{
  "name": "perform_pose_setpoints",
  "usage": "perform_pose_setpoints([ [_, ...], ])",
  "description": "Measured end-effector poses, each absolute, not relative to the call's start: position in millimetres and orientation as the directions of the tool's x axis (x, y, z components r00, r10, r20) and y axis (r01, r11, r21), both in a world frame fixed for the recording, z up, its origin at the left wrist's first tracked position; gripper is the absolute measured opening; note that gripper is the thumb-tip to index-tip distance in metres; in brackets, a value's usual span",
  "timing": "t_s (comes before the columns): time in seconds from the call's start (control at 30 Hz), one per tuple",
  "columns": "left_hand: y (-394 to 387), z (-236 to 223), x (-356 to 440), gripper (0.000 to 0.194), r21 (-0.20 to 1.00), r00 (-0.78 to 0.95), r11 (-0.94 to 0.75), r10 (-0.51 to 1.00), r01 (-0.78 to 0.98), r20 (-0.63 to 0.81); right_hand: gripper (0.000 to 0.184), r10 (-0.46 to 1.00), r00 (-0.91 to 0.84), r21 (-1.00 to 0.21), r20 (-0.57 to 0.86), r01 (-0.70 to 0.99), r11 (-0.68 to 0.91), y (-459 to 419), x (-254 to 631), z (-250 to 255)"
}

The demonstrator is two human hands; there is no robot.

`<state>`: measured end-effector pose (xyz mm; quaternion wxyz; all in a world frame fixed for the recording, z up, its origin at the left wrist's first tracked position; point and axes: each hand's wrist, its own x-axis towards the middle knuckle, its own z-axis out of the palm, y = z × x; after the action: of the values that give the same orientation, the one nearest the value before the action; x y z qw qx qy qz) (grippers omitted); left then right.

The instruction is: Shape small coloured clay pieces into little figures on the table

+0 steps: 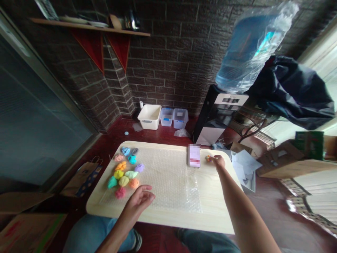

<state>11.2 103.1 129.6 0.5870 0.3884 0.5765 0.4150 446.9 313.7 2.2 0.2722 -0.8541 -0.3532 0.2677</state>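
Observation:
My left hand (pixel 140 199) hovers over the near part of a pale wooden table (pixel 216 211), fingers loosely curled, holding nothing I can see, just right of several coloured clay lumps (pixel 125 171). My right hand (pixel 218 161) reaches to the table's far right edge, fingers pinched on a small multicoloured piece (pixel 208 158). A sheet of bubble wrap (pixel 168 181) covers the table's middle. A blurred pink-white card or phone (pixel 194 156) lies beside my right hand.
A water dispenser (pixel 219 116) with a wrapped blue bottle stands behind the table. Plastic bins (pixel 163 117) sit against the brick wall. Papers and cardboard boxes (pixel 273 161) lie right; a paper bag (pixel 83 175) stands left.

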Motion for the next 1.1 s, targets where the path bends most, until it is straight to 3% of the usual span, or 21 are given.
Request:
perform_pose_setpoints([
  [0.37,100,145,5,0.041,0.932,0.056,0.363,0.93,-0.009,-0.362,0.033,0.747,0.654,-0.852,-0.117,0.32,-0.414,284,429,39],
  [0.6,94,125,-3,0.034,0.954,0.022,0.291,0.956,0.073,-0.293,0.032,0.773,0.625,-0.977,-0.112,0.073,-0.2,202,365,81],
  [0.87,82,87,-33,0.027,0.949,-0.031,0.24,0.97,0.204,-0.239,0.025,0.834,0.512,-0.971,-0.204,-0.217,-0.104,56,263,98],
  [1.1,77,70,-71,0.02,0.861,-0.072,0.186,0.982,0.474,-0.173,0.024,0.828,0.487,-0.928,-0.279,-0.357,-0.103,9,227,120],
])
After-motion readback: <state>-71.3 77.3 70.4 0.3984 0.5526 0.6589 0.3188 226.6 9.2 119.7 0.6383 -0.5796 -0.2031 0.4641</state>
